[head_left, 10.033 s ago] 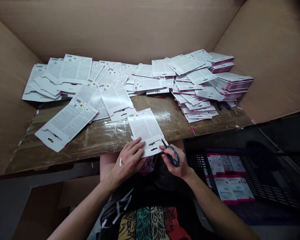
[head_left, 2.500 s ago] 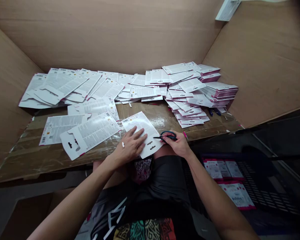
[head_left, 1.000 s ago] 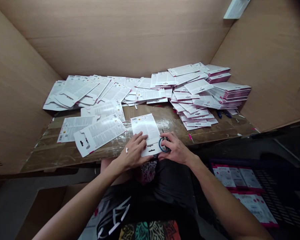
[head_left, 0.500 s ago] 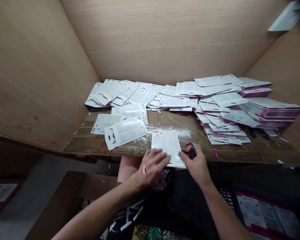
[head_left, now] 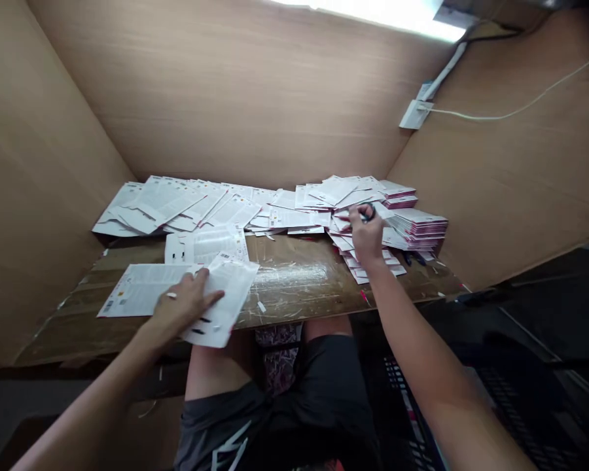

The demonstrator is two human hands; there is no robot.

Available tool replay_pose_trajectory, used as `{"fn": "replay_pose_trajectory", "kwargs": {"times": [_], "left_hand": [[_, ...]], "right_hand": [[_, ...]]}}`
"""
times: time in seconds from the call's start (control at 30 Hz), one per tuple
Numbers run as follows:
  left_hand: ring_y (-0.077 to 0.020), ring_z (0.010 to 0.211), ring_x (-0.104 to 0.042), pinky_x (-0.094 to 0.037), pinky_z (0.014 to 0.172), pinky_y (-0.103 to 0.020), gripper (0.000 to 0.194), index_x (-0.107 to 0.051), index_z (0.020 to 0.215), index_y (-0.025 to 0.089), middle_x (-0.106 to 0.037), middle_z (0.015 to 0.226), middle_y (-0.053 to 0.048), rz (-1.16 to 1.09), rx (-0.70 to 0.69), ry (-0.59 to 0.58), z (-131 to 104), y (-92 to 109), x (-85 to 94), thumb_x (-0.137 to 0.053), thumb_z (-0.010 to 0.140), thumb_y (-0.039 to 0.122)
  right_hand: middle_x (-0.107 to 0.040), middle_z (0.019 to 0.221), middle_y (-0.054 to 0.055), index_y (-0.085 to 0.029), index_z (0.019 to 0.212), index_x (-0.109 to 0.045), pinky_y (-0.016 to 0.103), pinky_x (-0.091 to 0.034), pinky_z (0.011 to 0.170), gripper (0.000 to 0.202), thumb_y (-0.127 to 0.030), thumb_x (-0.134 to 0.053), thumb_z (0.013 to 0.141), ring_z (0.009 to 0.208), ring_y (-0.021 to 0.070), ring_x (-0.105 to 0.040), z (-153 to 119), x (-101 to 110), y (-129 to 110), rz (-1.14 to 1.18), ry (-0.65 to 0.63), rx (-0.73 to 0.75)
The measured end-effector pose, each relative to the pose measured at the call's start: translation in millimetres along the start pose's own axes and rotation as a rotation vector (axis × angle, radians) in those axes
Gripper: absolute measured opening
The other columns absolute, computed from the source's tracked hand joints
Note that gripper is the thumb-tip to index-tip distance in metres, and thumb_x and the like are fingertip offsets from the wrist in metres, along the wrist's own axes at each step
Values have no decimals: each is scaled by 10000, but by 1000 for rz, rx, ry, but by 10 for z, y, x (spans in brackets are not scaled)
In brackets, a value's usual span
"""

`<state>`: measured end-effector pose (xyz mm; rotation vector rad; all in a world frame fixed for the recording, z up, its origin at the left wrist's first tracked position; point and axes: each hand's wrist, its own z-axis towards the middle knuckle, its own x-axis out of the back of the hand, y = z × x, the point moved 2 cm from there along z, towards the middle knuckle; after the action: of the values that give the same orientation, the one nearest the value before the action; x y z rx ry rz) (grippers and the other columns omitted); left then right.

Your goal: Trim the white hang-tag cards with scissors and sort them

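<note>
My left hand (head_left: 189, 301) lies on a white printed packet (head_left: 233, 281), thumb spread away from the fingers. A white scrap clings to the back of this hand. The packet is slanted over another packet (head_left: 137, 288), and its slotted end juts past the table's front edge. My right hand (head_left: 367, 239) is curled at the heap of white packets (head_left: 353, 252) on the right. A dark ring handle of scissors (head_left: 369, 211) shows at its fingers; the blades cannot be made out. Whether the fingertips also touch a packet is hidden.
A spread of overlapping packets (head_left: 171, 203) runs along the back wall. Neat pink-edged stacks (head_left: 419, 229) stand at the right. A dark tool (head_left: 415, 258) and paper scraps lie on the taped table (head_left: 289, 281). Cardboard walls enclose three sides; a dark crate (head_left: 500, 392) is below right.
My left hand has moved left with the packet, onto the packets there. My right hand has left that packet and reached forward to the right-hand heap. The view has shifted, showing the lamp.
</note>
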<state>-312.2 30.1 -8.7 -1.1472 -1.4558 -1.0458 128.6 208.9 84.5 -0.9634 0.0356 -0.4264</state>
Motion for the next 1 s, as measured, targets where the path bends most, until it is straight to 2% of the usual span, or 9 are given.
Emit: {"fn": "replay_pose_trajectory", "kwargs": {"times": [0.07, 0.17, 0.23, 0.3, 0.33, 0.4, 0.53, 0.87, 1.0], "left_hand": [[-418, 1056, -724, -565, 890, -524, 691, -562, 1451, 193, -721, 1206, -217, -68, 17, 17, -233, 336, -139, -454, 1005, 709], [-401, 962, -744, -580, 851, -524, 572, -658, 1256, 166, -759, 992, -195, -77, -22, 106, -418, 847, -328, -482, 1035, 664], [-392, 1078, -734, -570, 960, -553, 427, -699, 1197, 173, -765, 1094, -201, -112, -180, 237, -406, 1074, -417, -524, 1060, 538], [-375, 1308, -657, -516, 1116, -565, 328, -718, 1262, 193, -724, 1342, -191, -189, -415, 328, -344, 1192, -502, -530, 1071, 381], [-371, 1415, -590, -478, 1179, -571, 344, -712, 1325, 203, -677, 1458, -176, -219, -512, 342, -310, 1218, -543, -532, 1069, 345], [-382, 1548, -459, -405, 1258, -590, 425, -671, 1443, 205, -587, 1597, -156, -235, -602, 336, -250, 1229, -617, -551, 1068, 366], [-426, 1617, -339, -339, 1297, -620, 537, -606, 1546, 216, -512, 1674, -141, -189, -587, 323, -211, 1225, -694, -572, 1069, 460], [-447, 1611, -337, -362, 1283, -629, 525, -616, 1539, 222, -508, 1675, -142, -147, -575, 305, -234, 1271, -657, -581, 1067, 449], [-458, 1597, -350, -379, 1272, -644, 524, -630, 1527, 204, -518, 1664, -157, -141, -569, 304, -237, 1288, -625, -583, 1064, 445]], "right_hand": [[-652, 893, 27, -228, 918, -558, 294, -588, 598, 282, -484, -645, 1000, 785, 197, -740, -492, -82, -2, 204, -133, -109], [-738, 919, 47, -213, 979, -714, 356, -654, 620, 368, -562, -810, 908, 772, 252, -800, -1361, -174, -27, 460, -471, -340], [-782, 926, 67, -208, 971, -767, 406, -687, 682, 370, -554, -859, 877, 780, 274, -813, -1797, -160, -31, 485, -616, -443], [-803, 929, 69, -210, 956, -795, 434, -699, 759, 336, -526, -872, 873, 799, 272, -814, -2056, -111, 14, 447, -658, -468], [-806, 931, 65, -213, 957, -803, 434, -698, 789, 314, -511, -867, 882, 813, 267, -813, -2130, -84, 55, 420, -664, -460], [-802, 927, 55, -219, 975, -812, 418, -691, 816, 278, -489, -838, 915, 835, 254, -807, -2204, -37, 155, 366, -677, -427], [-801, 948, 50, -223, 1004, -821, 401, -678, 846, 255, -472, -799, 952, 860, 241, -789, -2214, 20, 328, 288, -701, -373], [-809, 936, 47, -221, 1032, -826, 392, -676, 837, 268, -478, -792, 963, 854, 241, -800, -2199, 7, 366, 310, -758, -390], [-807, 955, 55, -213, 1009, -835, 400, -686, 833, 276, -480, -820, 939, 857, 242, -800, -2156, 20, 315, 362, -900, -426]]}}
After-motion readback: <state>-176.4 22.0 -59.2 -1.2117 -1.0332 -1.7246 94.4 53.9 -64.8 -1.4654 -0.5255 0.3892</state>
